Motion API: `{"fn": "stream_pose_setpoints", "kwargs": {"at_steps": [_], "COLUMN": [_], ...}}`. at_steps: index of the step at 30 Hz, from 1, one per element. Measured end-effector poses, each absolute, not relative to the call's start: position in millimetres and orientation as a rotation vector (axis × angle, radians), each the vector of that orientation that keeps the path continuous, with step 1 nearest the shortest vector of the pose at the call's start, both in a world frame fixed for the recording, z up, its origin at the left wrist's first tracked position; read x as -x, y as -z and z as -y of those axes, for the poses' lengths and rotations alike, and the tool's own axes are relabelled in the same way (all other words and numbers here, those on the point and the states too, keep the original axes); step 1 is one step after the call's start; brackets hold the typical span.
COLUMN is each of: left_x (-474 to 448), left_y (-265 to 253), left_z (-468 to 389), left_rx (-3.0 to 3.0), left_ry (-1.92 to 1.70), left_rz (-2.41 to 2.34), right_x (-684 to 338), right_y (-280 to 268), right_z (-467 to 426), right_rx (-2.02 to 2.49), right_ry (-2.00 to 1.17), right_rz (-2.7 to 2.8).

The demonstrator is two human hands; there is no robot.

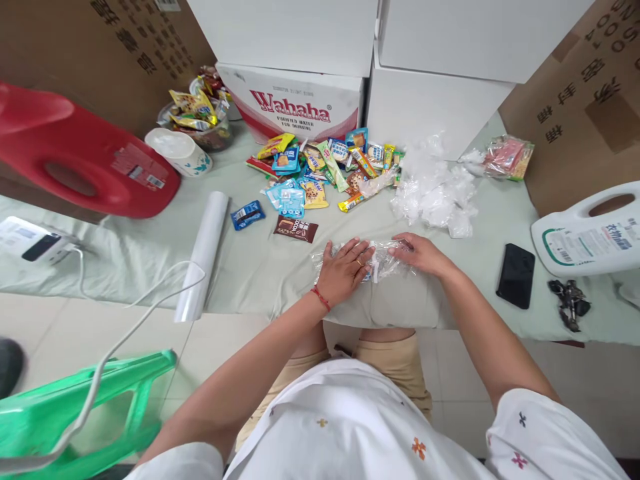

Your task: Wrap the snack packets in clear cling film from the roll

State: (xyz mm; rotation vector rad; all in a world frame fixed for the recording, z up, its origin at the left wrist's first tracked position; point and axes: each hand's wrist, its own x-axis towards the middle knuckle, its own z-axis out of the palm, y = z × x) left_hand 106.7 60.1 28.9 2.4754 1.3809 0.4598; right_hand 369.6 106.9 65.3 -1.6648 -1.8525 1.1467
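Observation:
A clear crinkled plastic bag point(384, 257) lies at the front of the cloth-covered table, with something bluish and white inside that I cannot make out. My left hand point(345, 270) rests flat across its left half, fingers stretched out. At the bag's right end, my right hand point(417, 253) has its thumb and fingers closed on the plastic. Just beyond are a brown cocoa snack packet point(296, 229), a blue snack packet point(248, 215) and a pile of small wrapped snacks point(320, 163). A heap of clear plastic bags point(435, 187) sits behind my right hand.
To the left are a white roll point(203, 257), paper cups point(179, 152), a snack tub point(213, 133) and a red jug point(85, 153). A phone point(516, 275), keys point(570, 303) and a white detergent bottle point(590, 233) stand right. Boxes point(300, 100) line the back.

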Motion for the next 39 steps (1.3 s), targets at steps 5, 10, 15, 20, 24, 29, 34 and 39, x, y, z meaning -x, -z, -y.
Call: {"fn": "stream_pose_setpoints", "kwargs": {"at_steps": [5, 10, 15, 20, 24, 29, 34, 39], "left_x": [-108, -109, -83, -34, -20, -46, -46, -53], "left_y": [-30, -36, -37, -34, -34, -41, -64, -86], "left_z": [-59, -60, -81, -110, -103, -61, -56, -81], "left_rx": [-2.468, -2.380, -2.038, -1.450, -1.696, -2.051, -1.893, -0.929], "left_ry": [-0.469, -0.468, -0.447, -0.978, -0.956, -0.383, -0.406, -0.641], "left_rz": [-1.362, -1.349, -1.060, -0.967, -1.504, -1.844, -1.758, -1.357], "right_x": [-362, -301, -236, -223, -215, -213, -225, -243], "right_y": [-79, -87, -60, -39, -37, -31, -29, -38], "right_z": [-92, -86, -71, -52, -41, -36, -37, -39], "right_rx": [1.750, 1.604, 1.507, 1.590, 1.652, 1.714, 1.556, 1.331], "right_ry": [-1.266, -1.026, -0.764, -0.352, -0.182, -0.181, -0.267, -0.458], "right_rz": [1.676, 1.604, 1.684, 1.984, 2.220, 2.270, 2.281, 2.272]}}
